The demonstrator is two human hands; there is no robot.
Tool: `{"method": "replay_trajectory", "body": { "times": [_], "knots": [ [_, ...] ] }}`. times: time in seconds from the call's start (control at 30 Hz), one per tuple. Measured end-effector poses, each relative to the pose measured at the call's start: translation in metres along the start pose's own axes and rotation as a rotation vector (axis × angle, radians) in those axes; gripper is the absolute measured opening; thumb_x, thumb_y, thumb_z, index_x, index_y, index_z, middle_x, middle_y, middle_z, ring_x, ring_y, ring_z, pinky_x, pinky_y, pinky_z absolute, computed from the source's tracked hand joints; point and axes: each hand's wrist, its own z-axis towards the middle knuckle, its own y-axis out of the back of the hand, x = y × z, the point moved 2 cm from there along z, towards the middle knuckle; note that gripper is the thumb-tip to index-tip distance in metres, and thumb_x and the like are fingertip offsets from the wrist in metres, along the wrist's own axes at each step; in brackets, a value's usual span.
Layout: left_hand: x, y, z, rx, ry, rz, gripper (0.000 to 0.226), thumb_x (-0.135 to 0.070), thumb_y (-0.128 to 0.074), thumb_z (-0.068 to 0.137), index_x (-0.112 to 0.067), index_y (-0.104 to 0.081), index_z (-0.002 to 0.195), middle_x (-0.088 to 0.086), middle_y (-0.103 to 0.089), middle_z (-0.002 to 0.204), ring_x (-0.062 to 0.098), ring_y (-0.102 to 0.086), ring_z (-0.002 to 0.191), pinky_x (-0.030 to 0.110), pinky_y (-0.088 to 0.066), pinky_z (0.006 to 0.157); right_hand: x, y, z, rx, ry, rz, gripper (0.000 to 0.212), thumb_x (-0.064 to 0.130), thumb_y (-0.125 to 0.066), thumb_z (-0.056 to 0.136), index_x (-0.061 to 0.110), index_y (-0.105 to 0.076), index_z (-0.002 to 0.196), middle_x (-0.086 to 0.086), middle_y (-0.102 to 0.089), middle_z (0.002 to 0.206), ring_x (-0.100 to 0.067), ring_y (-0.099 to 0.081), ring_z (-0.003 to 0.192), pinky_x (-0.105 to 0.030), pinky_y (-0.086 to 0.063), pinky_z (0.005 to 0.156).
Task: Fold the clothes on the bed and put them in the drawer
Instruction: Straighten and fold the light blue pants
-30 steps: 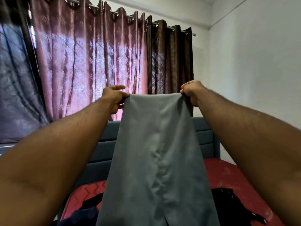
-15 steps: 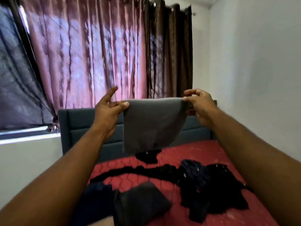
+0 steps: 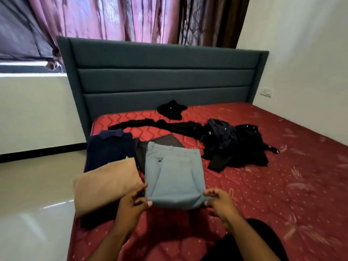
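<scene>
Both hands pinch near corners | left hand (image 3: 131,205) | right hand (image 3: 220,204) | folded grey trousers (image 3: 174,174)

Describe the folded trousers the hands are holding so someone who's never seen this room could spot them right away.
On the red quilted mattress below the dark teal headboard, look near its left front edge. The folded light grey-blue trousers lie there, pinched at the near corners by the left hand and right hand. They are the palest garment, between a tan folded cloth and a black heap.

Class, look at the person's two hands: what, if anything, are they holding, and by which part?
Both hands pinch the folded grey trousers at the near folded edge: left hand at its left corner, right hand at its right corner.
</scene>
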Motion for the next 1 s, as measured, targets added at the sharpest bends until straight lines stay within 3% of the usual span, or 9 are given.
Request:
{"method": "replay_trajectory", "body": {
  "times": [0.13,0.3,0.4,0.63,0.8,0.87,0.9,0.93,1.0],
  "knots": [
    [-0.014,-0.001,-0.03,-0.016,-0.029,-0.029,0.056,0.018,-0.07,0.074,-0.023,-0.064,0.112,0.014,-0.075,0.084,0.014,-0.07,0.079,0.019,-0.056,0.072,0.011,0.018,-0.018,0.016,0.012,0.022,0.035,-0.023,-0.048,0.081,0.009,-0.06,0.089,-0.012,-0.058,0.075,-0.017,-0.051,0.055,-0.019,-0.044,0.042],
    [-0.008,0.009,-0.038,0.074,0.003,-0.001,0.056,0.013,-0.072,0.074,-0.021,-0.066,0.117,0.024,-0.072,0.084,0.018,-0.067,0.081,0.03,-0.057,0.079,0.003,0.035,-0.036,0.115,-0.068,0.031,0.037,-0.019,-0.053,0.083,0.011,-0.063,0.101,-0.016,-0.055,0.076,-0.02,-0.054,0.058,-0.025,-0.048,0.042],
    [-0.01,0.009,-0.021,0.044,-0.017,0.069,0.05,0.013,-0.072,0.074,-0.018,-0.068,0.114,0.011,-0.073,0.084,0.011,-0.065,0.082,0.02,-0.056,0.077,-0.002,0.035,-0.031,0.147,-0.098,0.072,0.034,-0.018,-0.055,0.083,0.01,-0.064,0.101,-0.017,-0.058,0.078,-0.02,-0.058,0.058,-0.027,-0.051,0.044],
    [-0.004,-0.021,0.105,0.013,-0.071,0.144,0.031,0.004,-0.073,0.08,-0.016,-0.072,0.104,-0.004,-0.071,0.078,0.006,-0.065,0.079,0.017,-0.053,0.075,0.025,0.018,0.078,0.03,-0.006,0.062,0.027,-0.013,-0.057,0.086,0.012,-0.064,0.093,-0.01,-0.061,0.077,-0.019,-0.055,0.063,-0.023,-0.051,0.047],
    [0.016,-0.058,0.235,-0.097,-0.06,0.273,0.029,0.005,-0.069,0.083,-0.002,-0.068,0.111,0.009,-0.068,0.094,0.006,-0.059,0.075,0.028,-0.049,0.08,0.045,-0.008,0.201,-0.052,-0.055,0.076,0.026,-0.008,-0.052,0.089,0.012,-0.062,0.102,-0.008,-0.055,0.093,-0.014,-0.053,0.069,-0.028,-0.056,0.05],
    [0.029,-0.068,0.277,0.086,0.074,0.375,0.071,-0.008,-0.074,0.083,-0.01,-0.04,0.145,0.019,-0.06,0.12,0.015,-0.056,0.096,0.025,-0.047,0.088,0.048,-0.015,0.241,0.023,-0.059,-0.022,0.046,-0.001,-0.057,0.09,0.021,-0.052,0.13,-0.003,-0.056,0.11,-0.019,-0.058,0.083,-0.035,-0.056,0.062],
    [0.037,-0.07,0.286,0.231,0.195,0.573,0.102,-0.025,-0.079,0.079,-0.021,-0.011,0.156,0.018,-0.048,0.137,0.023,-0.05,0.117,0.029,-0.043,0.101,0.042,-0.017,0.257,0.103,-0.075,-0.144,0.063,0.002,-0.061,0.089,0.025,-0.039,0.143,0.0,-0.054,0.119,-0.023,-0.06,0.097,-0.035,-0.054,0.072],
    [0.049,-0.068,0.294,0.344,0.292,0.85,0.122,-0.044,-0.08,0.073,-0.033,0.011,0.153,0.016,-0.032,0.153,0.03,-0.036,0.136,0.045,-0.03,0.114,0.034,-0.02,0.271,0.173,-0.091,-0.269,0.076,0.004,-0.066,0.087,0.024,-0.028,0.149,0.0,-0.051,0.123,-0.025,-0.058,0.109,-0.032,-0.049,0.081],
    [0.07,-0.066,0.28,0.35,0.34,1.206,0.121,-0.06,-0.071,0.074,-0.038,0.02,0.15,0.013,-0.014,0.162,0.036,-0.012,0.148,0.065,-0.005,0.114,0.004,-0.017,0.277,0.203,-0.142,-0.407,0.068,0.008,-0.072,0.081,0.021,-0.042,0.14,0.003,-0.055,0.125,-0.023,-0.059,0.111,-0.027,-0.046,0.089]
  ]
}}
